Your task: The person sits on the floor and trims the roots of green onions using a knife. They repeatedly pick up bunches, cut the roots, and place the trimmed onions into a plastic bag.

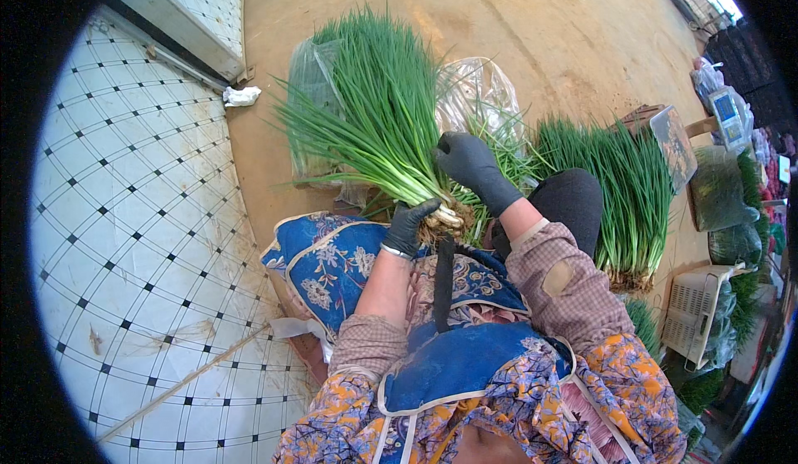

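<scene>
My left hand (408, 226), in a dark glove, grips a bunch of spring onions (380, 174) just above its white bulbs and muddy roots (454, 216). The green leaves fan out toward the upper left. My right hand (472, 166), gloved too, is curled beside the bunch, above the root end; whether a leaf is pinched in its fingers is hidden. Beyond the bunch lies a large heap of spring onions (380, 59), partly on clear plastic (312, 90). Loose leaves and trimmings (505, 146) lie around and under my right hand.
Another stack of spring onions (629, 208) lies right of my knee (570, 205), beside a scale's platform (673, 146) and display (728, 115). A crumpled plastic bag (483, 87) sits behind the trimmings. At far right stands a cream plastic crate (695, 314). A patterned panel (143, 264) fills the left.
</scene>
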Available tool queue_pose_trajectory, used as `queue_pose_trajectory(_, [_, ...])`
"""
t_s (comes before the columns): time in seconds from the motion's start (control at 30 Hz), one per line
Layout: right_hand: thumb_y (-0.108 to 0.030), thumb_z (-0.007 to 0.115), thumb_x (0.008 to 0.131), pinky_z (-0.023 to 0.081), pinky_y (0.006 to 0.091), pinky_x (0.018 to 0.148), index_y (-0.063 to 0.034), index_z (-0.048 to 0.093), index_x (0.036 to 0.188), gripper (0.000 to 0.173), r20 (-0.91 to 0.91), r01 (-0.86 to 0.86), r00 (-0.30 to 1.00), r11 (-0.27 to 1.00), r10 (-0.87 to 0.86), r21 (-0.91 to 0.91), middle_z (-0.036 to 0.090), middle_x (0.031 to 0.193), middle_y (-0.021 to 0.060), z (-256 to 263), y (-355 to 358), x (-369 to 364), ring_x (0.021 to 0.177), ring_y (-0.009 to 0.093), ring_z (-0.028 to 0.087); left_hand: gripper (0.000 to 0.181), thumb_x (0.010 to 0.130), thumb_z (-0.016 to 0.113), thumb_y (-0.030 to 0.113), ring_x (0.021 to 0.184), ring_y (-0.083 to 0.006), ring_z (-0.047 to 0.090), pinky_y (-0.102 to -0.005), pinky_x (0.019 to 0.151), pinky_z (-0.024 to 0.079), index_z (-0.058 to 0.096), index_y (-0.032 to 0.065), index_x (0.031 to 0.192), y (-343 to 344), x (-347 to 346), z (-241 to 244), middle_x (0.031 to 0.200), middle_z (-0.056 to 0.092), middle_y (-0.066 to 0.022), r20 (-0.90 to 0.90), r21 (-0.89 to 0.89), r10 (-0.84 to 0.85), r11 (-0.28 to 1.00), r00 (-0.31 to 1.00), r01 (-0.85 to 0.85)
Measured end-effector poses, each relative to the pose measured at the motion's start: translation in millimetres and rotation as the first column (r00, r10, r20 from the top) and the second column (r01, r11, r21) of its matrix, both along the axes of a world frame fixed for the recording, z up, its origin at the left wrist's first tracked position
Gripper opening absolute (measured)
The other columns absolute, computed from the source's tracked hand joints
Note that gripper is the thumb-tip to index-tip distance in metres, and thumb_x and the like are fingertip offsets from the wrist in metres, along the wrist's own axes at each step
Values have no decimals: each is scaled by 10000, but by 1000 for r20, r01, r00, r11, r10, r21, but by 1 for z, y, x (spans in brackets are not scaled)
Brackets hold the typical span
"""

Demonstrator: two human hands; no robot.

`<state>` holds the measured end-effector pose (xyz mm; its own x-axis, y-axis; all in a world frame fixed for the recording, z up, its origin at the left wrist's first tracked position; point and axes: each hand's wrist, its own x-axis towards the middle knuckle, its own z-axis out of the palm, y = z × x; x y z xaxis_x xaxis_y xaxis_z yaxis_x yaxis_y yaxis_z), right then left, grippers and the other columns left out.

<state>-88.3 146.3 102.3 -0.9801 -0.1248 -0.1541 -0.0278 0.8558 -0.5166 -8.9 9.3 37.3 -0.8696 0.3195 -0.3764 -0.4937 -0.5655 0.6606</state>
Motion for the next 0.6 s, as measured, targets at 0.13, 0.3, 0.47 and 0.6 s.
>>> queue_pose_trajectory(0.13, [-272, 582, 684, 421, 372, 614, -33, 551, 761, 253, 34, 49, 998, 998, -48, -31, 566, 689, 158, 0, 0, -7, 670, 306, 552, 312, 680, 561, 49, 789, -207, 561, -313, 708, 467, 495, -16, 978, 1, 0, 1, 890, 558, -107, -16, 18, 18, 1000, 1000, -17])
queue_pose_trajectory(0.3, [-333, 583, 672, 426, 385, 657, -38, 533, 783, 319, 125, 157, 983, 975, -138, -159, 574, 745, 178, -15, 13, -9, 734, 320, 553, 318, 675, 567, 45, 790, -202, 558, -315, 718, 463, 499, -17, 979, 1, 1, 10, 897, 556, -105, 50, 95, 25, 995, 998, -30])
queue_pose_trajectory(0.47, [-397, 531, 682, 423, 399, 678, -16, 581, 772, 394, 135, -24, 991, 1000, 23, 3, 567, 755, 204, -9, 5, 5, 734, 335, 552, 323, 666, 574, 39, 783, -203, 559, -318, 720, 462, 504, -17, 976, 2, 0, -4, 898, 557, -105, 2, 31, 49, 998, 999, -49])
queue_pose_trajectory(0.6, [-353, 537, 687, 423, 401, 678, -8, 572, 791, 362, 147, -38, 988, 997, 47, -66, 564, 766, 213, -12, 7, 5, 734, 341, 549, 336, 663, 581, 55, 784, -206, 558, -318, 723, 462, 501, -15, 982, 1, 0, 1, 894, 557, -108, -11, -12, 39, 999, 999, -39])
